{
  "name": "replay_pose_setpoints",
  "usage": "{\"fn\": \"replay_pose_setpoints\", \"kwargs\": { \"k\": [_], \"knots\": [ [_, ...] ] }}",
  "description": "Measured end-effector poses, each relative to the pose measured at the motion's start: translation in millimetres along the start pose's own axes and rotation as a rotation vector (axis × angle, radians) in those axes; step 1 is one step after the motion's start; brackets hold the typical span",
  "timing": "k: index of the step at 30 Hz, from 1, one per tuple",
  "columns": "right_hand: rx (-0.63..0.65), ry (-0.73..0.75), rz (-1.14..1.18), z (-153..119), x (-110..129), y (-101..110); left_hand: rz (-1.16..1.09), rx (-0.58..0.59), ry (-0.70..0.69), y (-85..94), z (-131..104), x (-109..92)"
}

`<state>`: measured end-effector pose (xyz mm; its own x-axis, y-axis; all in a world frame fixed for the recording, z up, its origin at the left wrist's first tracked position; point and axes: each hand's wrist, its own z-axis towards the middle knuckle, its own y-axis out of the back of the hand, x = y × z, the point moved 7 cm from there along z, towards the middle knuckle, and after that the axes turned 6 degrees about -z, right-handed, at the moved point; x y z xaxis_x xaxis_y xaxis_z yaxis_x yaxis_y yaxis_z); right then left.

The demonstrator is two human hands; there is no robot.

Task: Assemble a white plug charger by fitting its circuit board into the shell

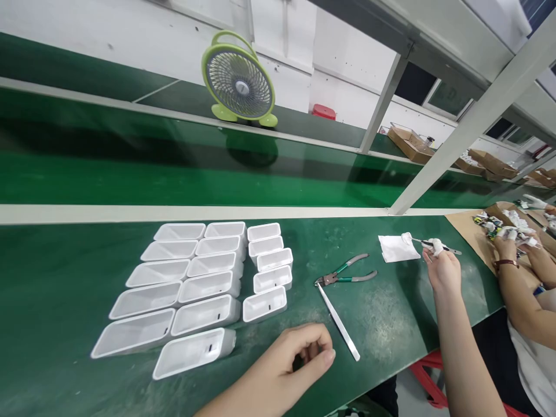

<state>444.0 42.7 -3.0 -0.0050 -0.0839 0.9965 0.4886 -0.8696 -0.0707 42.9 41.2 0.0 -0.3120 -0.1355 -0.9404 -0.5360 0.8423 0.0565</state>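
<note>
My left hand [299, 362] hovers at the front of the green table, fingers curled with a gap between thumb and forefinger and nothing visible in it. My right hand [441, 269] is raised at the right, closed on dark-handled tweezers [428, 243]. Their tip meets a small white round piece [406, 238] above a white paper sheet [397, 249]. Between the hands lie pliers [334, 277] with green and grey handles, spread open, and white tweezers [341, 324] touching their jaws. Rows of white plastic trays [178, 271] stand at the left, several with small dark pieces inside.
A green fan [238, 84] stands on the shelf behind. A slanting white post [460, 121] rises at the right. Further right, a person's gloved hands [512, 240] work over brown cardboard [469, 231]. A red stool [428, 370] is below the table edge.
</note>
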Motion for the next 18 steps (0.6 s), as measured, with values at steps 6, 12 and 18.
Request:
{"fn": "replay_pose_setpoints", "kwargs": {
  "k": [6, 12, 18],
  "knots": [
    [0.073, -0.055, -0.039, 22, -2, -14, 0.023, -0.021, -0.031, 2.8, 4, 5],
    [0.05, 0.0, 0.074, 36, 20, -20, 0.034, -0.095, -0.051, 0.1, 17, -9],
    [-0.031, 0.074, 0.163, 47, 23, -12, 0.703, -0.194, -0.162, -0.7, 53, -99]
  ]
}}
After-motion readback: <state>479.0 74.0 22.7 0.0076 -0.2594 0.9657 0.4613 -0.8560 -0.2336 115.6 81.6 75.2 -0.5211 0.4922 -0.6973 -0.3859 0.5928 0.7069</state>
